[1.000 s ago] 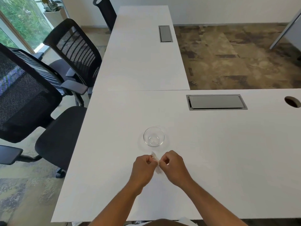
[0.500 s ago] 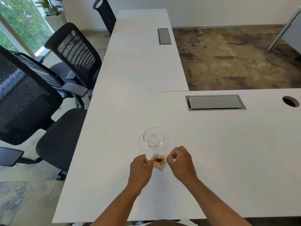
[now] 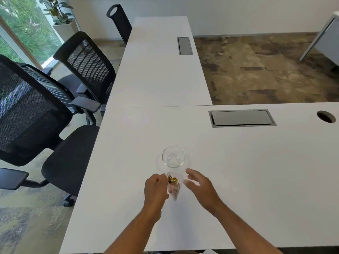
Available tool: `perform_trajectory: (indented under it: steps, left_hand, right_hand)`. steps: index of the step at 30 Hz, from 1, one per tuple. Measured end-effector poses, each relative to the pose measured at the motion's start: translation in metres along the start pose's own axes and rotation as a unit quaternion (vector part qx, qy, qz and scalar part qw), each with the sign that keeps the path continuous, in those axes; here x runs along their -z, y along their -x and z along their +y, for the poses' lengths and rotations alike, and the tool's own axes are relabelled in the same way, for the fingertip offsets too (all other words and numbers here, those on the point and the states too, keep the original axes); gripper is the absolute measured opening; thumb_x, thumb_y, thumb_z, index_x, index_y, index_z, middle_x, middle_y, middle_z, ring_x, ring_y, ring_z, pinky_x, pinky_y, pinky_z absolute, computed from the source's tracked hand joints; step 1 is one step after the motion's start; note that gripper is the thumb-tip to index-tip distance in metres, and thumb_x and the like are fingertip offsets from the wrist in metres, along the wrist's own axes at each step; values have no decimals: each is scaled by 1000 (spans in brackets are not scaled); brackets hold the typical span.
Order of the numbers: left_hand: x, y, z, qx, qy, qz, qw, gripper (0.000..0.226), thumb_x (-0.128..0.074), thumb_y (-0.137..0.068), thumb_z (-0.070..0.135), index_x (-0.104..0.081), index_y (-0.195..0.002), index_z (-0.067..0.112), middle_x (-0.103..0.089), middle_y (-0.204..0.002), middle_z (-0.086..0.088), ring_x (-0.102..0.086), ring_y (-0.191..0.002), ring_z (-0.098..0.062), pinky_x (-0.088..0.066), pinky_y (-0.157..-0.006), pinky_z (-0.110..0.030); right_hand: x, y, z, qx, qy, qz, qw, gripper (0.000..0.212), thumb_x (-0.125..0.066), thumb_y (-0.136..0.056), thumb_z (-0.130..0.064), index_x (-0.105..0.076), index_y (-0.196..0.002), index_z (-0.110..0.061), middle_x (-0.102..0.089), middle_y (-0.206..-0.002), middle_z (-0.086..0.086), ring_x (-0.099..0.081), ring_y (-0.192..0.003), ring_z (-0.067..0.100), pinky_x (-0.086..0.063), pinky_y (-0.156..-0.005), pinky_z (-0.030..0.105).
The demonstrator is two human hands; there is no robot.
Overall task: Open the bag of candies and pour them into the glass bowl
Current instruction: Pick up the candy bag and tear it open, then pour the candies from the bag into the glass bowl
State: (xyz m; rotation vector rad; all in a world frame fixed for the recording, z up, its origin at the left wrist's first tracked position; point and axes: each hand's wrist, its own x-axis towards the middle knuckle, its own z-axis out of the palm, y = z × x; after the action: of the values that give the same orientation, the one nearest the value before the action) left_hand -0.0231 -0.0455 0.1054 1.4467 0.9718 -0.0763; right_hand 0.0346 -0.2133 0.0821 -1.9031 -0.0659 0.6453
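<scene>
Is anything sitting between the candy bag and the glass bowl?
Nothing visible. The bag, pinched in the left hand, sits just on the near side of the empty bowl, with only bare table between them.

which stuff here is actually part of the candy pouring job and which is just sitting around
Part of the job:
bag of candies, pinched in the left hand
glass bowl, holding no candies
right hand, fingers spread beside the bag

Just there:
office chairs
cable hatch
cable hole
potted plant
</scene>
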Motion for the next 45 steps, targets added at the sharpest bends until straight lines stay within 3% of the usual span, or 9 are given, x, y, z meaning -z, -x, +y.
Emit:
perform_trajectory:
  steps: [5,9,13,16,22,25,30,38,45]
  left_hand:
    - [0,3,9,27,57,-3,998,19,-55,-104,10,-67,-103,-6,-78,-106,-17,-76,-97,-26,-68,-91,-58]
    - [-2,3,16,41,81,-13,996,17,-59,-104,11,-70,-108,-1,-78,-104,-10,-76,-105,-26,-68,-72,-43]
    - [-1,-2,21,44,78,-23,996,20,-59,-104,11,-72,-109,-4,-81,-104,-6,-76,-106,-24,-66,-88,-47]
    - [2,-7,18,2,52,-11,999,22,-61,-105,18,-78,-103,4,-80,-107,-3,-71,-105,-16,-55,-91,-37]
    - [12,-29,1,-26,34,-78,996,26,-57,-112,20,-79,-122,28,-82,-120,10,-69,-118,-3,-48,-89,-18]
    - [10,-33,-1,-25,40,-118,992,33,-54,-114,19,-83,-124,30,-87,-116,8,-76,-117,-8,-52,-95,-22]
    - [4,-50,-15,-29,100,-133,986,32,-57,-112,10,-86,-123,18,-86,-121,-11,-76,-125,-34,-54,-119,-51]
    - [-8,-61,-12,27,141,-93,985,26,-62,-110,7,-88,-112,13,-88,-111,-15,-81,-114,-38,-65,-97,-40]
    - [-10,-77,-8,73,137,-88,984,19,-69,-106,6,-87,-112,3,-87,-109,-19,-82,-111,-39,-63,-109,-52]
  right_hand:
    - [-15,0,15,-2,47,-70,996,94,-80,-80,-62,-42,-160,-30,-52,-155,-17,-49,-143,6,-50,-114,40]
    - [-30,-3,19,45,54,-47,996,59,-82,-85,-54,-61,-138,-35,-74,-128,-17,-69,-118,2,-58,-98,29]
    - [-36,-7,15,55,57,2,997,32,-76,-94,-31,-69,-125,-27,-79,-110,-13,-73,-99,3,-57,-82,23]
    - [-34,-14,10,38,37,8,999,26,-71,-96,-36,-72,-120,-27,-80,-101,-7,-74,-88,10,-62,-79,34]
    - [-27,-28,-7,-29,-70,-52,996,33,-68,-98,-17,-61,-129,-26,-77,-113,2,-77,-99,19,-64,-77,27]
    - [-27,-38,-11,-65,-121,-67,988,36,-71,-96,-19,-56,-129,-21,-77,-115,9,-78,-98,20,-64,-81,34]
    - [-31,-53,-9,-80,-152,-32,985,28,-72,-95,-18,-65,-122,-16,-77,-115,14,-78,-94,22,-64,-76,31]
    - [-45,-68,3,-112,-189,64,974,27,-70,-94,-6,-64,-120,-13,-79,-109,13,-80,-98,26,-69,-79,39]
    - [-43,-79,5,-158,-213,78,961,25,-71,-93,-8,-70,-118,-7,-78,-108,16,-80,-96,29,-69,-78,38]
